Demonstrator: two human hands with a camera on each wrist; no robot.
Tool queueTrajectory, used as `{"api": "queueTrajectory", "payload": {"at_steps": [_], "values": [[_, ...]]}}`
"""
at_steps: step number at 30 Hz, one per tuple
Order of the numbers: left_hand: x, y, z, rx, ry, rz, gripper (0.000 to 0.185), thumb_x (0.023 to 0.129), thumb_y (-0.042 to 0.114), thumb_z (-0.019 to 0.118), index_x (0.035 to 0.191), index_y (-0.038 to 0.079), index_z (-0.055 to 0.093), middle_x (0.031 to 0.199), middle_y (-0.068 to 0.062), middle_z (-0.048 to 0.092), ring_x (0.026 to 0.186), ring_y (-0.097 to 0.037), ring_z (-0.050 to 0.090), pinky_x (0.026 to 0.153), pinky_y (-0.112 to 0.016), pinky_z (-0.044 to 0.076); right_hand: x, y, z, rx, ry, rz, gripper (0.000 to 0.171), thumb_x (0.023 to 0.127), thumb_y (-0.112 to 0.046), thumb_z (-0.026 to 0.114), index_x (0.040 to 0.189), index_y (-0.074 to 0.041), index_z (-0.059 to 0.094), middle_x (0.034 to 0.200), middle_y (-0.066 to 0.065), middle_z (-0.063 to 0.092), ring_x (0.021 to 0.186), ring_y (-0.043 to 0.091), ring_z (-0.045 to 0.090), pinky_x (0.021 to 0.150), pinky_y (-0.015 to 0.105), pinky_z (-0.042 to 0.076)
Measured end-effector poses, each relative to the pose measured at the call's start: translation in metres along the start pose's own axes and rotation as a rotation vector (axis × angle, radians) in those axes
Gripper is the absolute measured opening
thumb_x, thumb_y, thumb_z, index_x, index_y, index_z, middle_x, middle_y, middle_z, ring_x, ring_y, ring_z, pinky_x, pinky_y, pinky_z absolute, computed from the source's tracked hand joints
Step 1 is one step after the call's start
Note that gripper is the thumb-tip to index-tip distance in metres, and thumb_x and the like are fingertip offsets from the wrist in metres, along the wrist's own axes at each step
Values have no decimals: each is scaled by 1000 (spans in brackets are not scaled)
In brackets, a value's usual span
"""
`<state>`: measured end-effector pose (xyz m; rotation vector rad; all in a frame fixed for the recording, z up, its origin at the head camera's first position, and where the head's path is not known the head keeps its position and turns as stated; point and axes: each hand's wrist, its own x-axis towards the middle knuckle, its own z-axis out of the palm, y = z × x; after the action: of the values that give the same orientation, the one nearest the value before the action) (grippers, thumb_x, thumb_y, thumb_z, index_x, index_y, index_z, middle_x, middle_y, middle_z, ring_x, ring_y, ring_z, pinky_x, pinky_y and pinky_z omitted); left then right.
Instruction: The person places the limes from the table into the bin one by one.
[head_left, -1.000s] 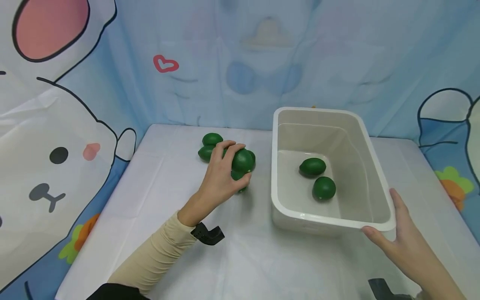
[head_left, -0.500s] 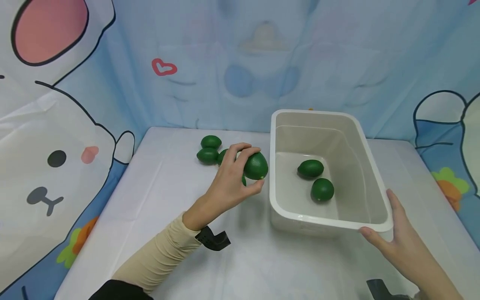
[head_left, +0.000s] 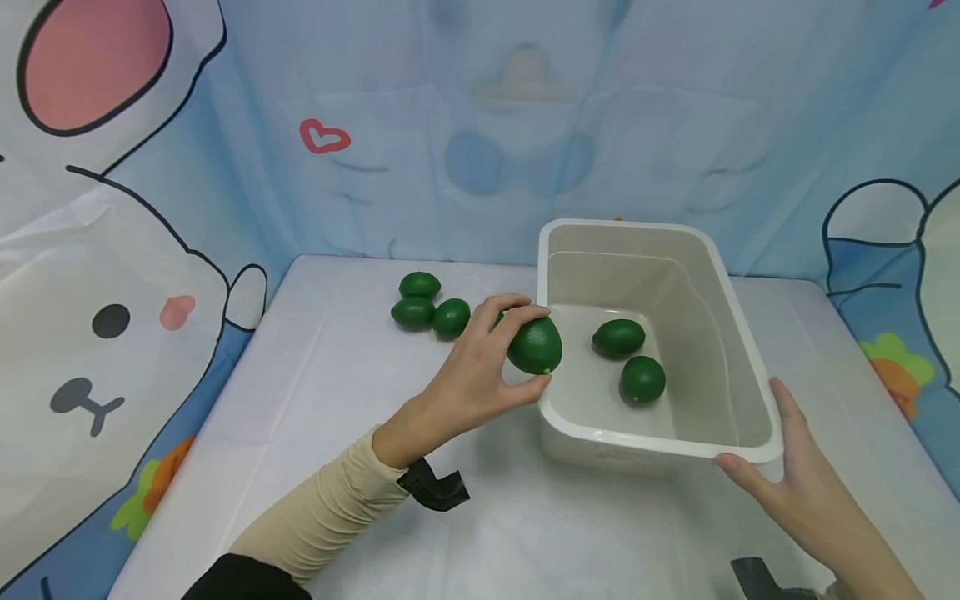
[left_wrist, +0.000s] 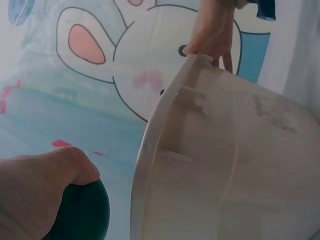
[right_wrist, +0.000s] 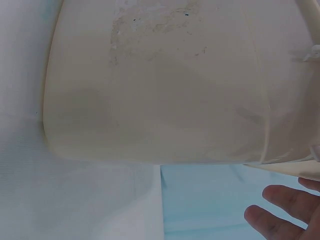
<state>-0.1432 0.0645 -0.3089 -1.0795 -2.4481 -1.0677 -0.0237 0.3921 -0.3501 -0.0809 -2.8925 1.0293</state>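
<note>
In the head view my left hand (head_left: pixel 483 362) pinches a green lime (head_left: pixel 536 345) between thumb and fingertips, at the left rim of a white plastic bin (head_left: pixel 587 433). A sliver of green shows between its fingers; I cannot tell whether it is another lime. The left wrist view shows the thumb on the held lime (left_wrist: pixel 82 212), apart from the bin wall. My right hand (head_left: pixel 813 483) grips the bin's near right corner, thumb at the front rim and fingers along the side. Inside the bin lie two limes, one (head_left: pixel 618 337) behind the other (head_left: pixel 642 379).
Left of the bin, three limes (head_left: pixel 420 285) sit close together on the white tabletop (head_left: pixel 337 375). The left hand hides part of the table beside them. A blue cartoon curtain (head_left: pixel 420 192) hangs behind the table and along both sides.
My left hand has lifted the lime from the group and carried it right to the bin's left rim. The right hand keeps its grip on the corner. Both limes in the bin stay put.
</note>
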Motion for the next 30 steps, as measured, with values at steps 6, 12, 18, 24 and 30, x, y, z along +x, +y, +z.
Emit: {"api": "queueTrajectory", "payload": {"at_steps": [6, 12, 18, 24, 30], "values": [[2, 6, 1, 6, -24, 52, 61, 77, 25, 76, 131, 14, 49, 136, -9, 42, 120, -21, 48, 92, -30, 49, 0, -1, 0, 3, 4, -11, 113, 83, -26, 74, 151, -25, -17, 145, 33, 21, 109, 53, 38, 74, 75, 35], [3, 8, 2, 9, -45, 94, 59, 77, 24, 76, 129, 13, 50, 136, -9, 43, 124, -20, 45, 94, -28, 47, -1, 0, 0, -12, 7, 0, 114, 83, -27, 73, 150, -27, -19, 147, 33, 19, 111, 54, 37, 74, 76, 34], [5, 7, 4, 13, -44, 137, 58, 78, 24, 76, 129, 12, 50, 135, -9, 43, 125, -20, 44, 99, -30, 45, -2, 0, 0, -19, 4, 13, 114, 84, -28, 73, 150, -27, -20, 148, 34, 17, 112, 55, 36, 74, 76, 34], [5, 5, 1, 40, -26, 134, 59, 78, 25, 77, 129, 11, 51, 134, -9, 45, 125, -20, 44, 101, -33, 43, -1, 0, 0, -13, 3, 10, 114, 84, -28, 73, 150, -28, -20, 149, 33, 17, 113, 54, 35, 74, 76, 34], [1, 0, -4, 50, -33, 78, 60, 77, 25, 77, 129, 12, 51, 134, -7, 45, 125, -21, 44, 101, -35, 43, -1, 1, 0, -9, 4, 5, 114, 84, -28, 73, 150, -28, -20, 149, 32, 17, 112, 54, 35, 74, 76, 34]]}}
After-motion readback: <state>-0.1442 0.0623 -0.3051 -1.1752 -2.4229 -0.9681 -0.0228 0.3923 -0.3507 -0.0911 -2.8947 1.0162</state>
